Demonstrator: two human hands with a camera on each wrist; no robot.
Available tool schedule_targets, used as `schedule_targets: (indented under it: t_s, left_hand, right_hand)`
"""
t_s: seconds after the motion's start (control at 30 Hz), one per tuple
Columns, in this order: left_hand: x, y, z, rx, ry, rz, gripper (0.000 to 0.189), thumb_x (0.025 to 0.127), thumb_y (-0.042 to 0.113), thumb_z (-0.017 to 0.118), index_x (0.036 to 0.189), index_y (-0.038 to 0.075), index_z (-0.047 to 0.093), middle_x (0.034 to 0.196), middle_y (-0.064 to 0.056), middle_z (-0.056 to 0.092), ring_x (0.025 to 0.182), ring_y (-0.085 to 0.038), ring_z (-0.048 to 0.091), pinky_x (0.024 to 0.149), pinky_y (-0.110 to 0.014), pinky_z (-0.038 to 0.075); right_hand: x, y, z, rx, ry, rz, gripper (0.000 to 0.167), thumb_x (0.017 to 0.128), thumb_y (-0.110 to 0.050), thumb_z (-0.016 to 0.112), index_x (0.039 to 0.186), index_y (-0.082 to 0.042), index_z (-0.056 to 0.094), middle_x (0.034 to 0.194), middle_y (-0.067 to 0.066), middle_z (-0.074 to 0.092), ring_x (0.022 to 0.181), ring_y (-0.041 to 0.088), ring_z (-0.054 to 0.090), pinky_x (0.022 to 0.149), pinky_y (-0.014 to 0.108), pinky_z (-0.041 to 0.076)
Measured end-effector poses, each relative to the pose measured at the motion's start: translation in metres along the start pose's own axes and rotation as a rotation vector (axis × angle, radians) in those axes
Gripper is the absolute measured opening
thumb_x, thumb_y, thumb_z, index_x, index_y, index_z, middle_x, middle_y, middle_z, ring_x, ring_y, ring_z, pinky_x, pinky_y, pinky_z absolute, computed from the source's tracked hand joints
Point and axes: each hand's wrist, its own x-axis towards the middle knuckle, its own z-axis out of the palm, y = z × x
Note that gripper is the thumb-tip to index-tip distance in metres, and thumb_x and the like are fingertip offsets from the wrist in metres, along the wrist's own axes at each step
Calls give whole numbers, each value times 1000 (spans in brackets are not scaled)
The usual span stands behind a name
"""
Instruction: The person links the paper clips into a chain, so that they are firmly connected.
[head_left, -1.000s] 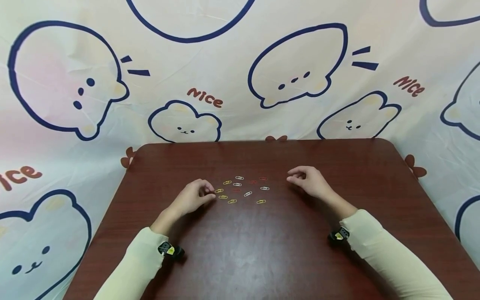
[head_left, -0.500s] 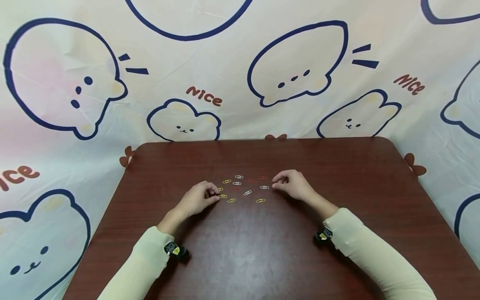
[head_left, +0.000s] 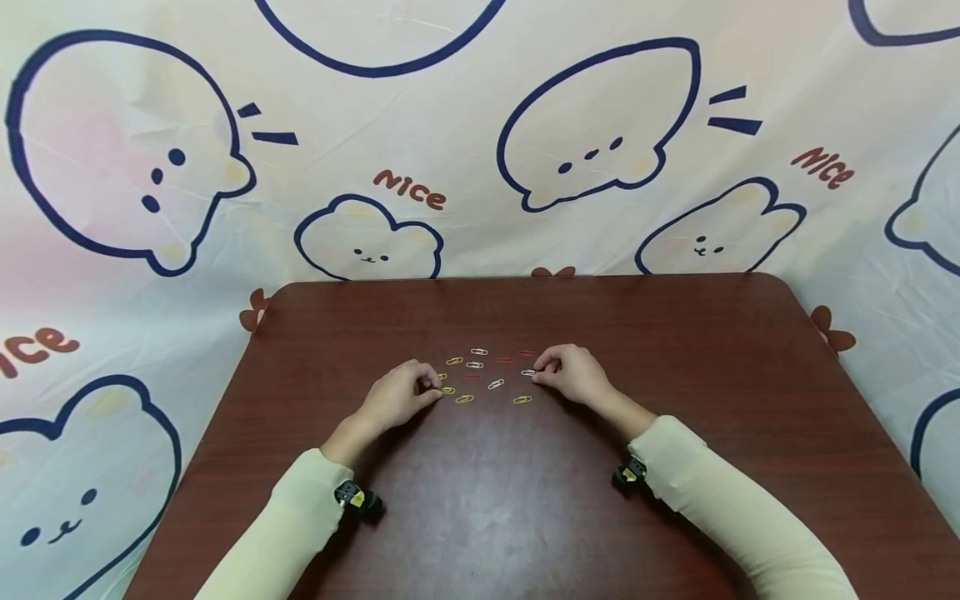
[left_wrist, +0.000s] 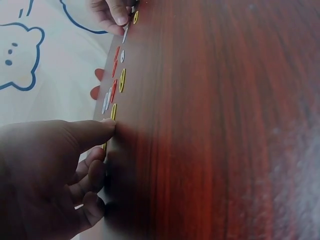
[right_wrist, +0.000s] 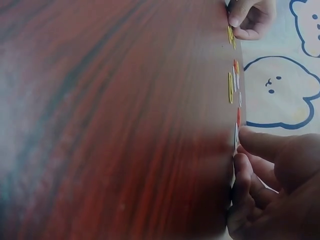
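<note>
Yellow, white and red paper clips lie in a loose cluster on the table. In the head view my left hand [head_left: 401, 394] is at the cluster's left side, thumb and forefinger pinching the end of a yellow paper clip [head_left: 447, 390]. Its thumb tip meets that yellow clip [left_wrist: 114, 111] in the left wrist view. On the cluster's right, my right hand [head_left: 573, 373] pinches the end of a white paper clip [head_left: 528, 372] between thumb and forefinger. The same white clip [right_wrist: 236, 133] shows at its fingertips in the right wrist view. Both clips are partly hidden by fingers.
A dark red-brown wooden table [head_left: 480, 483] carries the clips. Between the hands lie another white clip [head_left: 496, 384], a red clip [head_left: 472, 377] and a yellow clip [head_left: 522, 400]. Behind the table's far edge hangs a cartoon-printed cloth [head_left: 465, 233].
My right hand has moved left and down to the white paper clip at the cluster's right. The left hand has shifted slightly right, onto the yellow paper clip.
</note>
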Motion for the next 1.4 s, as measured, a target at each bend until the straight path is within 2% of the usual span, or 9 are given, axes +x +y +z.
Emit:
schedule_targets:
  t_s: [0.4, 0.77, 0.97, 1.2, 1.4]
  left_hand:
    - [0, 1, 0, 29, -13, 15, 10, 90, 21, 78, 87, 19, 69, 89, 3, 60, 83, -14, 59, 74, -37, 50]
    - [1, -2, 3, 59, -24, 14, 11, 92, 22, 76, 85, 21, 68, 89, 6, 58, 81, -11, 57, 74, -38, 50]
    - [-1, -3, 3, 62, -2, 35, 8, 95, 22, 73, 90, 20, 68, 93, 5, 60, 83, -13, 60, 75, -40, 52]
    - [-1, -1, 0, 27, 37, 16, 5, 98, 20, 69, 96, 16, 67, 97, 2, 64, 85, -16, 62, 75, -44, 52]
    - [1, 2, -3, -2, 54, 38, 5, 98, 20, 69, 95, 16, 67, 97, 1, 68, 84, -16, 61, 77, -43, 52]
  right_hand:
    - [5, -4, 8, -88, 60, 55, 12, 86, -27, 82, 84, -19, 74, 72, -7, 64, 63, 11, 56, 56, 30, 41]
    - [8, -5, 7, -104, 16, 85, 13, 87, -25, 80, 77, -21, 72, 68, -8, 62, 62, 11, 56, 54, 30, 41]
    - [8, -3, 6, -114, 19, 54, 10, 84, -18, 75, 75, -20, 71, 65, -8, 62, 61, 11, 56, 53, 29, 40]
    - [8, -1, 1, -36, 56, 2, 7, 82, -13, 76, 77, -15, 71, 71, -4, 64, 66, 13, 57, 65, 32, 46]
    - [8, -3, 1, 32, 25, -28, 6, 83, -9, 76, 80, -12, 72, 74, -3, 66, 69, 13, 58, 68, 31, 47]
